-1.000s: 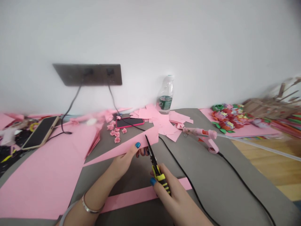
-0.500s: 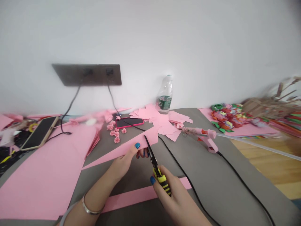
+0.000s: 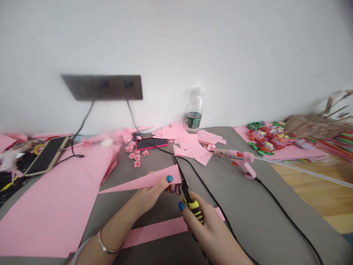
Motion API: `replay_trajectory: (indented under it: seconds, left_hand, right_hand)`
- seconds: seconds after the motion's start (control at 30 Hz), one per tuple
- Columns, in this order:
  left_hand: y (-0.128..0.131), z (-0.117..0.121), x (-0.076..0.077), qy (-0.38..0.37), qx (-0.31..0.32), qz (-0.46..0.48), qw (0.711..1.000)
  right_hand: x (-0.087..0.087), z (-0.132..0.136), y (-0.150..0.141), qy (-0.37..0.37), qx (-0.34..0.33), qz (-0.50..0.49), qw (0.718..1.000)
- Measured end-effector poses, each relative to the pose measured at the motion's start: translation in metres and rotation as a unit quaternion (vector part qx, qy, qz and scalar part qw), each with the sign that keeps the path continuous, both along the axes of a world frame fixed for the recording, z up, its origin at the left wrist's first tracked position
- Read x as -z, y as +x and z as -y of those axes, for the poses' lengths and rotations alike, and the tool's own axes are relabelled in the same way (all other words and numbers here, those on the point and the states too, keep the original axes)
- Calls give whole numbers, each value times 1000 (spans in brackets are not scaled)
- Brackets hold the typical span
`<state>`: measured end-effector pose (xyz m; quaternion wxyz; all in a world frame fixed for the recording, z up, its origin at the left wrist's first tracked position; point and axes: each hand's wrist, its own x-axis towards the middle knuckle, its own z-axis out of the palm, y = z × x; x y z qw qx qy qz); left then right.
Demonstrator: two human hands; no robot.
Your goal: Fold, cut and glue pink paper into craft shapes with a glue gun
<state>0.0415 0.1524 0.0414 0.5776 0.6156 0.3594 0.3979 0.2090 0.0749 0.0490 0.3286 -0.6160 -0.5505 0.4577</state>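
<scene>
My left hand pinches a long, tapering strip of pink paper between thumb and fingers, just above the grey tabletop. My right hand is wrapped round the black and yellow handles of a pair of scissors. Their dark blades point away from me, alongside the strip's squared right end. Beyond the blade tips, a small cut piece of pink paper lies at the edge of a heap of pink paper pieces. Another pink strip lies flat below my hands, partly covered by my right hand.
Large pink sheets cover the left side, with a phone beside them. Small paper roses lie near a pink-edged phone. A bottle stands by the wall. A pink glue gun trails a black cable rightward.
The end of the strip has been cut off and now lies by the paper heap. The held strip is shorter and sits a little lower; the scissors have shifted slightly right.
</scene>
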Motion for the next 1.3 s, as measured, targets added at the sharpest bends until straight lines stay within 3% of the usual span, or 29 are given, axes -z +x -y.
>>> replay_trajectory:
  seconds: [0.37,0.57,0.7,0.8,0.93,1.13,1.2,1.3]
  left_hand:
    - [-4,-9,9,-49,-7,79,996]
    - [-3,-7,-6,-90,64,123,986]
    - [-8,-6,-15,-113,144,155,971]
    - [-12,-7,-18,-133,204,181,953]
    - [-14,-8,-19,-132,240,219,936]
    - [-14,-8,-16,-155,225,173,946]
    - [-14,-9,-14,-160,210,162,951]
    - [-12,-9,-11,-162,184,140,959]
  right_hand:
    - [-18,0,15,-113,-18,-113,987]
    - [-40,-5,36,-56,2,-82,995]
    - [-50,-20,44,28,3,57,998]
    - [-42,-40,43,103,-21,191,976]
    - [-13,-66,36,198,-62,302,931]
    - [29,-87,36,252,-126,317,906]
    - [34,-88,39,279,-109,308,903]
    - [27,-83,40,333,-100,230,909]
